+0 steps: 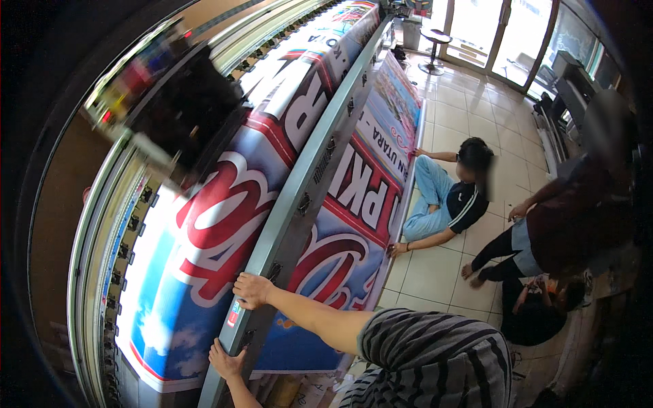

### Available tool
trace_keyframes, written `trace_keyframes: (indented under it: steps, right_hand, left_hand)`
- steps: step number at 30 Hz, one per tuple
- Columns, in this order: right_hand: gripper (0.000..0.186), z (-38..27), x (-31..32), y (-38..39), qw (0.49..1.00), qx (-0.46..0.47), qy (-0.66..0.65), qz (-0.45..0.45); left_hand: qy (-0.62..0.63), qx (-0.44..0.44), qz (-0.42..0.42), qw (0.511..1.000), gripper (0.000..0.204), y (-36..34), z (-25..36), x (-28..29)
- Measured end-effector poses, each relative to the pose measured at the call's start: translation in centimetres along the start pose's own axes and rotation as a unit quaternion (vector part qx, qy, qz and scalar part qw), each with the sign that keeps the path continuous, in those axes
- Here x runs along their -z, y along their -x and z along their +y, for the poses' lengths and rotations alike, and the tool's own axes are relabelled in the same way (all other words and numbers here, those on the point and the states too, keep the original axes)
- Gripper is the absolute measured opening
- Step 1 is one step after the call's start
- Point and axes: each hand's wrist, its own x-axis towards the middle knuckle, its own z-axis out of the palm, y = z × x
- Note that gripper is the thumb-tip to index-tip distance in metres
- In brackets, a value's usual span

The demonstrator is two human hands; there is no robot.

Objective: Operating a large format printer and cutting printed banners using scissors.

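A long grey metal bar (282, 228) runs diagonally across a wide-format printer. My right hand (253, 291) is closed over the bar's upper edge, with its striped-sleeved arm reaching across the bar. Lower down, my left hand (228, 362) grips the same bar, its fingers hooked over the edge and its thumb on the face. A large printed banner (160, 333) in red, white and blue lies on the printer bed and comes out again past the bar, sloping down toward the floor. The blurred dark print carriage (180, 109) stands over the banner on the left.
A seated person (452, 194) on the tiled floor (435, 265) holds the banner's outer edge with both hands. A standing person (571, 211) and another person low down (537, 313) are at the right. A round stool (435, 37) stands near the glass doors (476, 30).
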Motion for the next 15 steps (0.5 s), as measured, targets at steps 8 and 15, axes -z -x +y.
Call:
trace_keyframes:
  steps: [8,15]
  right_hand:
    - [0.029,0.3,0.1,0.0,0.999,0.001,-0.034,0.031]
    - [0.019,-1.1,0.0,0.4,0.998,0.008,-0.063,0.001]
  left_hand:
    - [-0.001,-0.017,0.033,0.999,0.101,-0.1,0.1,-0.6]
    - [0.021,-0.007,0.006,1.0,0.101,2.7,0.8,1.6]
